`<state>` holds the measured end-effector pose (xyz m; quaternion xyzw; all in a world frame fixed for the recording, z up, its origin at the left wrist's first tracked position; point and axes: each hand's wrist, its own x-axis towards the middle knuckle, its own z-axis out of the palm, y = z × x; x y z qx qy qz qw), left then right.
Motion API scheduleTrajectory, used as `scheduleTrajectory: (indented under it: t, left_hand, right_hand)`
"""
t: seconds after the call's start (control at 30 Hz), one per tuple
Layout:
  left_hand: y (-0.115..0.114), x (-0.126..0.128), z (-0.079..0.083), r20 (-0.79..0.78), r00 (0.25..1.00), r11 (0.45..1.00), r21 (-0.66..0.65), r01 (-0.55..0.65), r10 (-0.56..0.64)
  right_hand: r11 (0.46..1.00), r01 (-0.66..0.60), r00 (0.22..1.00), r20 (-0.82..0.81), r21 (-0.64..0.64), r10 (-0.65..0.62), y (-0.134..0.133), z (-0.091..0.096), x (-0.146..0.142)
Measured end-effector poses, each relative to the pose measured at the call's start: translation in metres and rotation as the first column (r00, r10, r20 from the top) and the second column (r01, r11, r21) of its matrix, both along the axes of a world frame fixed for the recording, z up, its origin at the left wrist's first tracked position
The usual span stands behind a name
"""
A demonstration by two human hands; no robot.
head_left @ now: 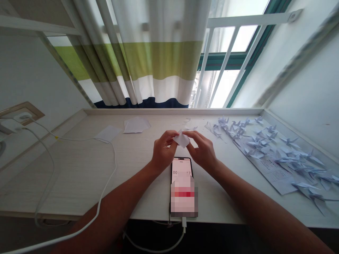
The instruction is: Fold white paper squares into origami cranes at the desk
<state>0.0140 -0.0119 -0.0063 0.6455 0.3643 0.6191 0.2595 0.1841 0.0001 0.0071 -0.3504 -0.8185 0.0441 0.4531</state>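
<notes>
At the far left, a white plug sits in a wall outlet [39,113], and white cables [115,155] trail over the pale surface [76,169]. A paper sheet [109,133] lies by a cable's bend; right of it rests a small stack of white sheets [136,125]. Behind hangs a curtain [164,60] banded in pale grey, green, white and dark blue. A phone [182,167] lies face up near the front edge, a charging plug [184,223] at its near end. Farther right, a white railing [246,21] stands before a green-framed window [215,60]. Paper scraps [216,130] are strewn on the surface below it, and many folded paper cranes [290,141] crowd the right side, some on a printed sheet [278,176].

The left hand [164,148] is pinched narrow, thumb and fingers on the left side of a small folded paper [182,140], which is just beyond the phone's far end, between both hands. The right hand [203,148], likewise narrow, holds its right side.
</notes>
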Motion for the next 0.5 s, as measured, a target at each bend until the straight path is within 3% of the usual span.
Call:
scheduleTrajectory:
  t: [0.2,0.5]
  left_hand:
    - [0.0023,-0.0023,-0.0005,0.004,0.999,0.998,-0.010,-0.054,0.054]
    - [-0.0024,-0.0011,0.0011,0.050,0.999,1.000,-0.006,-0.001,0.001]
  right_hand:
    - [0.999,-0.033,0.999,0.023,0.004,0.033,-0.0009,0.0046,0.0005]
    - [0.995,-0.069,0.998,-0.004,0.068,0.069,0.0005,0.0086,0.0022]
